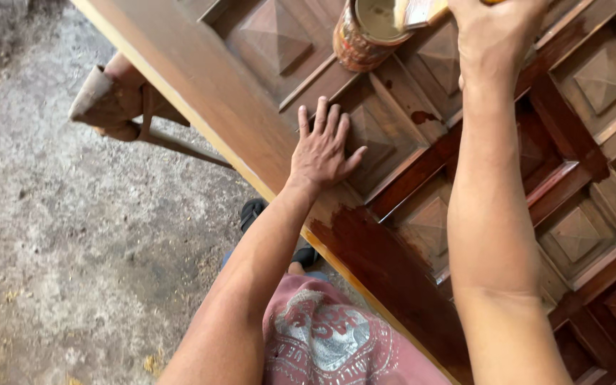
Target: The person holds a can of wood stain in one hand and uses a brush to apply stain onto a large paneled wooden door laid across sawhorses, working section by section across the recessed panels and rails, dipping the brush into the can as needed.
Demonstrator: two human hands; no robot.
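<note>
Hands first, seen from the head camera. Left hand [322, 146] lies flat and palm down on the door [408, 164], fingers spread and pointing toward 12 o'clock, thumb splayed toward 2 o'clock; it is fully open and holds nothing. Its forearm runs down toward 7 o'clock, out over the door's near edge. Right hand [495, 32] is at the top of the frame, at about 1 o'clock from the left hand, with its back to the camera. Its fingers curl over something at the frame's edge, and a brush [416, 12] juts from it toward 9 o'clock, its pale bristles over the mouth of the can [362, 32]; the hand looks closed on the brush handle, though the grip itself is cut off by the frame. The right forearm stretches straight down toward 6 o'clock and covers a strip of the panels.

Around them, the door lies flat, carved with raised pyramid panels. Dark wet stain covers the frame at 5 o'clock from the left hand and several panels at 3 o'clock; the panels at 12 o'clock look lighter and dry. The can stands on the door at 12 o'clock from the left hand, holding a pale brownish liquid. A trestle [119, 100] shows under the door's edge at 9 o'clock. Beyond lies a rough concrete floor [73, 249] with sawdust at 7 o'clock. A sandal [252, 212] peeks out below the door edge, and a pink printed cloth [329, 339] sits at 6 o'clock.
</note>
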